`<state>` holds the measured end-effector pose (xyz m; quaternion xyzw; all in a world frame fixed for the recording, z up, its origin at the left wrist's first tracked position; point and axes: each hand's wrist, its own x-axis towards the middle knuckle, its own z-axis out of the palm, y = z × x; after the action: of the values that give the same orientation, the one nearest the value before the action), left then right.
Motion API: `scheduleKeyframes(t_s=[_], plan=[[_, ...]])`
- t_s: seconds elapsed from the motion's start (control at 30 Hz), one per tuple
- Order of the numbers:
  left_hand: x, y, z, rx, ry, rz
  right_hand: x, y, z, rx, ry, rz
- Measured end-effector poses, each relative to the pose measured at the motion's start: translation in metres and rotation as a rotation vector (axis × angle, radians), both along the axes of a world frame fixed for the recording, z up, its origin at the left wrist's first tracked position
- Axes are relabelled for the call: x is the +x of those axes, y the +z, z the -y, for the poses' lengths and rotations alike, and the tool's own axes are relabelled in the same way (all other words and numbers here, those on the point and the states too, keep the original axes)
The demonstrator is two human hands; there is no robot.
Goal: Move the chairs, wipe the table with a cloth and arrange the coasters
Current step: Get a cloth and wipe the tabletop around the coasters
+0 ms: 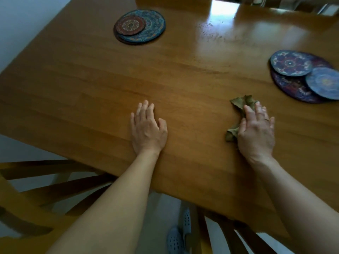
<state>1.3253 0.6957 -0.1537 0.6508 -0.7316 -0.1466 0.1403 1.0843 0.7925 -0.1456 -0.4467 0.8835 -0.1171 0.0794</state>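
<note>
A wooden table (91,85) fills the view. My left hand (147,128) lies flat on it near the front edge, fingers straight. To the right, my right hand (256,130) presses an olive-green cloth (242,104) onto the tabletop with straight fingers; the cloth sticks out ahead of and left of the hand. One stack of round patterned coasters (141,26) lies at the far left. A second, fanned group of coasters (300,74) lies at the right edge, just beyond the cloth.
A wooden chair (36,189) with slatted back stands at the lower left, partly under the table edge. Another chair's slats (229,235) show at the bottom right. My feet in grey perforated shoes (178,235) stand on the pale floor between them. More chair backs (311,6) line the far side.
</note>
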Motion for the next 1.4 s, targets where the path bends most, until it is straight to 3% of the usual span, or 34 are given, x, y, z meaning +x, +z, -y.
scheduleKeyframes(t_s=[0.07, 0.23, 0.37, 0.47, 0.77, 0.93, 1.1, 1.2, 1.4], plan=[[0.000, -0.001, 0.001, -0.011, -0.003, 0.005, 0.040, -0.002, -0.001, -0.021, 0.088, 0.003], [0.002, -0.004, 0.001, -0.021, -0.011, -0.004, 0.144, -0.008, -0.020, -0.069, 0.537, 0.060], [0.008, -0.003, -0.004, -0.020, -0.059, -0.007, 0.116, -0.005, -0.054, -0.036, 0.756, 0.006], [0.008, -0.003, -0.017, 0.010, -0.063, 0.017, 0.051, -0.001, -0.085, -0.018, 0.729, 0.000], [-0.058, 0.001, -0.099, 0.022, -0.231, 0.045, -0.146, 0.013, -0.169, 0.138, 0.271, -0.021], [-0.144, 0.019, -0.132, 0.197, -0.529, 0.077, -0.209, 0.015, -0.194, 0.191, 0.204, -0.041], [-0.249, 0.022, -0.193, 0.279, -0.592, 0.018, -0.231, 0.013, -0.208, 0.146, 0.164, 0.018], [-0.295, 0.013, -0.235, 0.213, -0.533, 0.013, -0.216, 0.004, -0.230, 0.055, 0.274, 0.046], [-0.313, 0.002, -0.256, 0.079, -0.339, 0.027, -0.242, -0.001, -0.274, 0.002, 0.746, -0.027]])
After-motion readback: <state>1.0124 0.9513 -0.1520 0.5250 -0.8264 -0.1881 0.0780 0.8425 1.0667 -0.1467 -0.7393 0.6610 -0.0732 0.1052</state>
